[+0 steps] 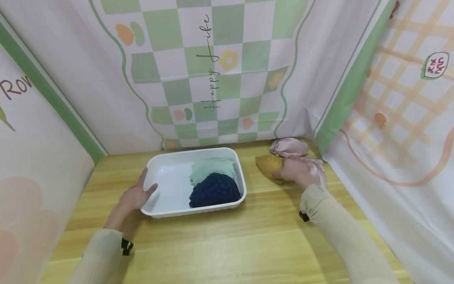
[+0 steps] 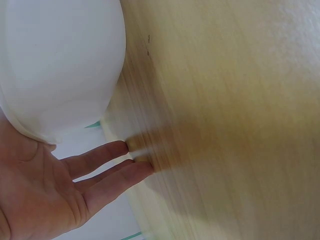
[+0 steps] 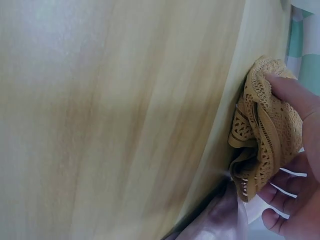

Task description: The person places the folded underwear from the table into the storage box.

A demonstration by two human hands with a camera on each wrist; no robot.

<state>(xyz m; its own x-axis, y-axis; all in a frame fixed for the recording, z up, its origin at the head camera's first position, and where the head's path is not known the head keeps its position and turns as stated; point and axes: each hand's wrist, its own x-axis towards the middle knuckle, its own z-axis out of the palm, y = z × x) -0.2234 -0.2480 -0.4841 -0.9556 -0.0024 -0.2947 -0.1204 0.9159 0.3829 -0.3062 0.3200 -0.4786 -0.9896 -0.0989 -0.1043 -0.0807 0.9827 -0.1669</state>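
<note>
My left hand point(image 1: 133, 196) holds the left rim of a white plastic tray point(image 1: 166, 153), thumb over the inside and index finger along the edge. In the left wrist view, its other fingers point(image 2: 117, 182) extend down beside the tray's outer wall. A mint-green cloth point(image 1: 213, 167) and a folded navy patterned fabric piece point(image 1: 216, 191) lie in the tray's right half. To the right of the tray, my right hand point(image 1: 293, 169) grips a folded mustard lace garment point(image 3: 272, 107), thumb on top and fingers underneath. Pink satin fabric point(image 1: 289, 146) lies behind and beside that hand.
The wooden tabletop point(image 1: 213, 248) runs back to a curtain point(image 1: 227, 94) with green checks. Printed curtains point(image 1: 400, 118) also hang close along the right and left sides. Dark straps point(image 1: 126, 246) show at both wrists.
</note>
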